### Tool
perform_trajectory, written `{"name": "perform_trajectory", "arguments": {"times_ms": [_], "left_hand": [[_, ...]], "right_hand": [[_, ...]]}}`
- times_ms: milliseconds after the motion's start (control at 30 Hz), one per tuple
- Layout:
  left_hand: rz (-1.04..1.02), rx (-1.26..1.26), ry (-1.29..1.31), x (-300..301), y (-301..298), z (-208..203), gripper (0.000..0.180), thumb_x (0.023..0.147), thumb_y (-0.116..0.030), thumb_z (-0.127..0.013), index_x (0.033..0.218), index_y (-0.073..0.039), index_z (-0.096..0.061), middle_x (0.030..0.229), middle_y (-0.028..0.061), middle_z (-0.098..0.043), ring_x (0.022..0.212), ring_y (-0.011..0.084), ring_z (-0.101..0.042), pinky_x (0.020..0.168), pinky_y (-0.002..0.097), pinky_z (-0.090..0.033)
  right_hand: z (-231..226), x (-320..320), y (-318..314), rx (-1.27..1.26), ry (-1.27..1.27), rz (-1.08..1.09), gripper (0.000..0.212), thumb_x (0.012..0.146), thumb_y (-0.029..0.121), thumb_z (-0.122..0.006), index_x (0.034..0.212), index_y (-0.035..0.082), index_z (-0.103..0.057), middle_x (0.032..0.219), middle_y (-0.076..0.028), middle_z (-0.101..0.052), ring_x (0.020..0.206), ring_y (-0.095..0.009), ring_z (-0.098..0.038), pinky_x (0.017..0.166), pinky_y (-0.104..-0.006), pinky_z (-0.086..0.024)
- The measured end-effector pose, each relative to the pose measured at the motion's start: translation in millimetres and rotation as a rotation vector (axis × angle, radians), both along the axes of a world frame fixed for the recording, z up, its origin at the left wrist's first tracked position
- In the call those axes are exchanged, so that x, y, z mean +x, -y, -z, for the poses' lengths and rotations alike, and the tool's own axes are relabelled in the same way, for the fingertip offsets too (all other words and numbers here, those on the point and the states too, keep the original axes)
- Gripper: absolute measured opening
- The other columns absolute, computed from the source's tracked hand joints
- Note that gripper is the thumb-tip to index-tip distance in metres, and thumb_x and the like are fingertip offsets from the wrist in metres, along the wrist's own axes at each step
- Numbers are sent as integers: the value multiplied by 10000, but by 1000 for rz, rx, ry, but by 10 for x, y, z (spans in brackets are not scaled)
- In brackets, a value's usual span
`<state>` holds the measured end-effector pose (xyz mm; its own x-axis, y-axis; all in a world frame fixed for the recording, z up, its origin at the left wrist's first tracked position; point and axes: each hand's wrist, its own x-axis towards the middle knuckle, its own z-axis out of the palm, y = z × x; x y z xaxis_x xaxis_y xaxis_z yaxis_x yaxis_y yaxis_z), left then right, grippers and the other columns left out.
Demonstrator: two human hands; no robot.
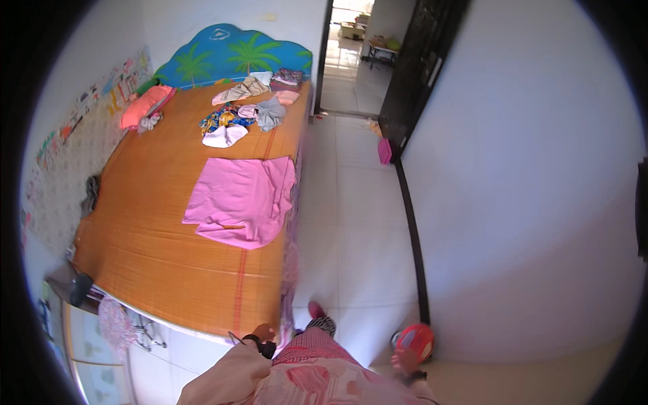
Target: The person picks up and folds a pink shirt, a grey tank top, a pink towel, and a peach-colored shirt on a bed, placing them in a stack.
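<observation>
My left hand [264,331] hangs beside the near corner of the bed, with a dark band at the wrist. Its fingers are loosely bent and nothing shows in them. Low on the right, my right hand [406,360] has its fingers apart and holds nothing that I can see. It overlaps a red round object [416,340] near the wall, which may be a ball or a helmet; touch cannot be told. A pink garment [244,199] lies spread on the bed's orange-brown mat [155,223]. Farther up the bed is a loose group of clothes, including a grey piece [271,113] and a white one [225,136].
The tiled aisle [354,223] runs between bed and wall to an open dark door [418,74]. A magenta object [385,151] stands at the door's foot. A blue headboard [236,54] closes the bed's far end. A chair [118,325] and cabinet [94,337] stand at lower left.
</observation>
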<state>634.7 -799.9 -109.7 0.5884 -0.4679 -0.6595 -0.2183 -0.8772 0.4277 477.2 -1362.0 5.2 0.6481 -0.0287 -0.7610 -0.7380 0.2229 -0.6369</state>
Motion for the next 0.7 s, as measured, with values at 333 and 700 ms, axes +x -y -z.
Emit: {"name": "perform_trajectory", "arguments": {"times_ms": [333,700], "left_hand": [[-371,-152,621,1771,568,-228,167,731,-199,-547,682,-69,-639,663,169,-612,592,354,-605,511,433,-476],[-1375,-541,189,2630,681,-823,205,779,-159,-563,912,-8,-603,781,158,-641,703,261,-635,625,362,-499]], "right_hand": [[-160,2147,142,-400,-56,-464,209,895,185,-498,988,20,-584,771,-95,-627,668,-194,-621,536,-331,-519],[239,4834,445,-596,231,-1241,254,894,223,-485,954,8,-605,760,-88,-637,661,-169,-624,516,-298,-514]]}}
